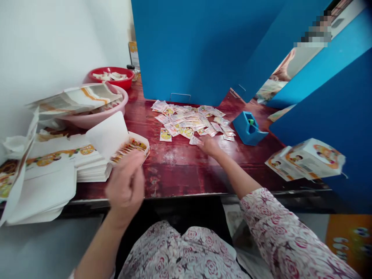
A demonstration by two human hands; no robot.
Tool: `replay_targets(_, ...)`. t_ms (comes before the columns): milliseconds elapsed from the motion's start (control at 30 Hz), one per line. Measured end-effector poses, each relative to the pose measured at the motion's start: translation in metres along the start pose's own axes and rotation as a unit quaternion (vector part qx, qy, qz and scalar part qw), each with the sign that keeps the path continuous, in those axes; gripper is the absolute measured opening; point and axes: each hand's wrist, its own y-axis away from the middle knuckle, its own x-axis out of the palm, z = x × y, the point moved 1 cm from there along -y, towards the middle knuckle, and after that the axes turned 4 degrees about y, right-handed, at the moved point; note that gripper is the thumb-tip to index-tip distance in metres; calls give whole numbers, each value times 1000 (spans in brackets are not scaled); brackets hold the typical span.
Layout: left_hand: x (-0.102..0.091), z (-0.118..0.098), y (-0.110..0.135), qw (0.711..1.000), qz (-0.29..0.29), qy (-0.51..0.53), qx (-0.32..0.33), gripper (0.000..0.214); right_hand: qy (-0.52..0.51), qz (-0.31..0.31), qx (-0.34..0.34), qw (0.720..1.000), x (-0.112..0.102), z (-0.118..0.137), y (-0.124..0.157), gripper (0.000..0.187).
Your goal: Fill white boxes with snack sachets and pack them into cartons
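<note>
Sachets (pixel 187 124), light and slippery, I judge, best pinched by an edge, lie far on the surface (pixel 174 176); right hand (pixel 210 147) touches one, left hand (pixel 125 180) curls leftward; I cannot tell either grip.

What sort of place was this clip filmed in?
Likely a small hand-packing workstation: loose printed sachets, a stack of flat printed cartons and a blue tape dispenser share one reddish-brown table.

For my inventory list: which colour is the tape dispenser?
The tape dispenser is blue; see the head view.
</note>
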Motion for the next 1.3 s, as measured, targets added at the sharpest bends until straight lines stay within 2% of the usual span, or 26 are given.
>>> replay_targets(100,53,-6,18,989,139,51,-23,34,-38,-10,-68,997,3,13,17,29)
replay_targets(200,93,3,35,974,221,6,-36,58,-182,22,-192,964,0,42,47,28)
replay_targets(267,107,11,42,966,257,-1,-40,63,-253,68,-270,926,-4,60,68,29)
replay_targets(333,111,18,48,957,287,7,-37,45,-301,124,-316,891,-7,67,78,31)
replay_targets(367,111,20,50,954,299,13,-37,33,-324,144,-317,880,-8,65,76,35)
replay_targets(400,110,22,52,951,307,21,-39,21,-347,150,-302,875,-9,59,70,39)
replay_targets(433,108,23,53,949,309,31,-44,15,-360,137,-269,883,-9,49,58,43)
replay_targets(500,106,24,55,950,303,52,-54,15,-337,39,-156,928,-11,18,25,43)
replay_targets(567,106,25,55,951,296,67,-65,16,-233,-83,-31,968,-13,-21,-12,33)
replay_targets(600,108,26,54,950,295,72,-72,15,-164,-116,22,979,-14,-42,-29,36)
replay_targets(667,111,28,52,947,295,84,-91,13,-57,-120,117,984,-15,-79,-55,46)
replay_targets(700,112,29,50,946,294,93,-101,12,-30,-103,147,983,-15,-95,-64,49)
replay_targets(767,114,31,49,944,291,108,-113,10,-19,-56,177,982,-12,-117,-72,51)
replay_targets(833,114,31,48,942,290,117,-120,10,-22,-21,161,986,-5,-124,-72,52)
replay_targets(933,114,30,47,941,291,120,-124,11,-12,-1,78,997,10,-110,-58,51)
replay_targets(1033,114,28,46,941,293,122,-115,11,-17,-25,-4,1000,23,-74,-31,46)
replay_targets(1167,112,27,44,941,300,117,-108,11,-25,-87,-18,996,26,-27,5,36)
replay_targets(1233,110,27,44,936,310,121,-114,10,-33,-97,-20,995,21,-14,16,32)
replay_targets(1300,108,27,44,934,313,132,-114,10,-59,-137,-21,989,14,-5,25,29)
